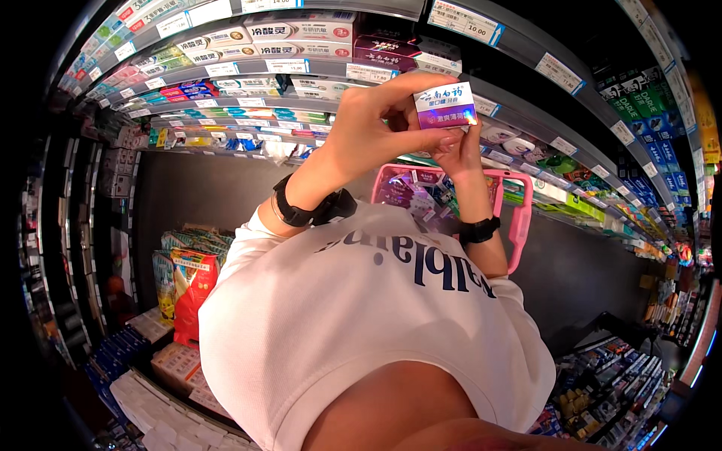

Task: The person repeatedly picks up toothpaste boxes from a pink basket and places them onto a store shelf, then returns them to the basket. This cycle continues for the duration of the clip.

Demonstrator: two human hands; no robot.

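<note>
A white and purple toothpaste box [445,106] is held up in front of the shelves, its small printed end turned towards me. My left hand [366,127] grips it from the left, thumb along the near lower edge and fingers over the top. From below, my right hand [462,155] has its fingers on the box's lower right part; the rest of the box is hidden behind its end and my hands. Beneath my right forearm is a pink plastic shopping basket [522,225] holding several shiny purple boxes [401,189].
Curved shelves of toothpaste boxes [299,31] with price tags [465,21] run in front. More oral-care boxes [643,107] fill the right shelves. A red bag [194,293] and cartons [177,361] stand at left. Dark floor [575,259] shows beyond the basket.
</note>
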